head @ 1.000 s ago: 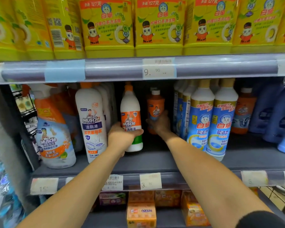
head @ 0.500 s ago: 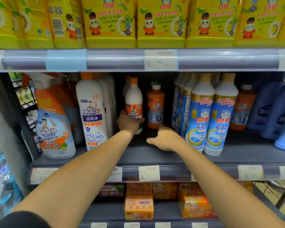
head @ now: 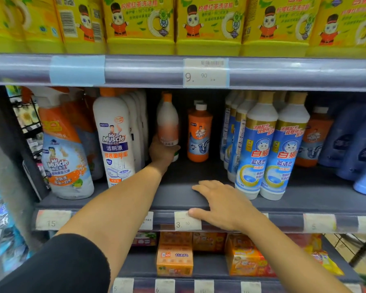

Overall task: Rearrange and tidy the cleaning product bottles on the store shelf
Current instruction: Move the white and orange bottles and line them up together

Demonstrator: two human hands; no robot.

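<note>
Store shelving fills the whole view, grey boards and pale price rails running left to right. Up top, a row of yellow bottles (head: 207, 24) stands packed shoulder to shoulder. Below that, the dark middle shelf (head: 184, 172), with bare board showing in its centre. Far right on it, blue jugs (head: 357, 144); far left, a spray bottle (head: 63, 157) at the front, and just beside it a tall white bottle (head: 114, 140) heading a file that runs to the back. Right of centre, blue-and-white bottles (head: 260, 149) line up in files, the front pair at the edge. The lower shelf carries orange boxes (head: 174, 261).

Deep in the central gap an orange bottle (head: 199, 134) stands upright, white cap on. Just left of it, the small white bottle (head: 167, 121) with the orange cap, near the back of the shelf and upright, and the left hand (head: 163, 152) grips it round the lower body. It is blurred, so whether its base touches the board cannot be told.

The right hand (head: 224, 206) lies flat on the shelf's front edge, fingers spread and holding nothing, thumb across the "3.50" price tag (head: 186, 222). Overhead, the "9.90" tag (head: 205, 72) sits on the upper rail.
</note>
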